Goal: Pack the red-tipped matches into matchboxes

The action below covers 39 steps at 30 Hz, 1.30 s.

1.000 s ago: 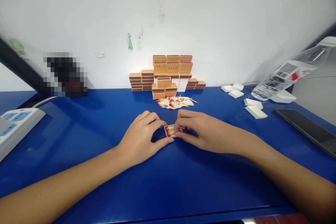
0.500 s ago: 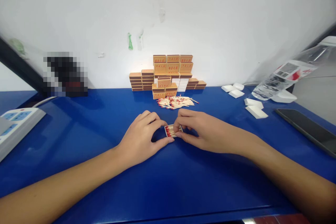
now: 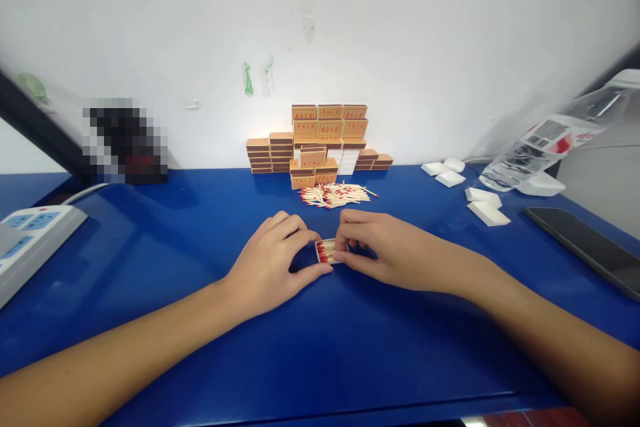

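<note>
A small matchbox tray (image 3: pixel 328 260) lies on the blue table, with red-headed matches (image 3: pixel 327 251) side by side in it, heads to the left. My left hand (image 3: pixel 275 260) curves around the tray's left end, index finger at its far edge and thumb at its near edge, gripping it. Over the right part of the tray, my right hand (image 3: pixel 373 243) pinches at the matches with thumb and fingertips; these cover the tray's right end. Just beyond the hands, a pile of loose matches (image 3: pixel 340 195) lies in front of the stacked matchboxes (image 3: pixel 330 129).
On the right are several white blocks (image 3: pixel 483 197), a leaning plastic water bottle (image 3: pixel 550 130) and a black phone (image 3: pixel 585 243). A power strip (image 3: pixel 40 240) sits at the left edge. Behind the table (image 3: pixel 320 360) rises a white wall (image 3: pixel 400 27); a blurred dark object (image 3: pixel 127 143) stands by it.
The tray has shifted very slightly to the right. My right fingertips have also moved a little to the right, still pinched over the matches; my left hand stays at the tray.
</note>
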Tool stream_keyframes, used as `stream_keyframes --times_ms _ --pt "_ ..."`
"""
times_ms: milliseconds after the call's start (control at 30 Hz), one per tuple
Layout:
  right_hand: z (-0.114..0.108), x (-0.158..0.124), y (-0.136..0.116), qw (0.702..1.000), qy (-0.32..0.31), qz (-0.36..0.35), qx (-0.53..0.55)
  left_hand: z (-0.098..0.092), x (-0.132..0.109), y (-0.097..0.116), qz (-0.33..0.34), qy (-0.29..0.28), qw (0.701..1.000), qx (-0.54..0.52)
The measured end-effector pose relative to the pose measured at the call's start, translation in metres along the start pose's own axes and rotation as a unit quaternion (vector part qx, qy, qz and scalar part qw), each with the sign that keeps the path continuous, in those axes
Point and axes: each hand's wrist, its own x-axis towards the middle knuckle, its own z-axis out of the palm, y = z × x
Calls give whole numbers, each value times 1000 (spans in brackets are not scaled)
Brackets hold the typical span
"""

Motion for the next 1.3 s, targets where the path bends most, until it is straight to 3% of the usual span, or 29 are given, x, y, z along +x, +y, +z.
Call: stream_keyframes --times_ms 600,1000,1300 --pt "-1 -1 2 1000 -25 10 -11 -1 -1 0 10 -5 1000 -3" --pt "-4 -2 -1 999 -29 -24 26 0 0 0 5 -10 1000 0" --pt "-6 -2 -2 999 -5 -36 19 -1 -1 1 4 -12 1000 -5"
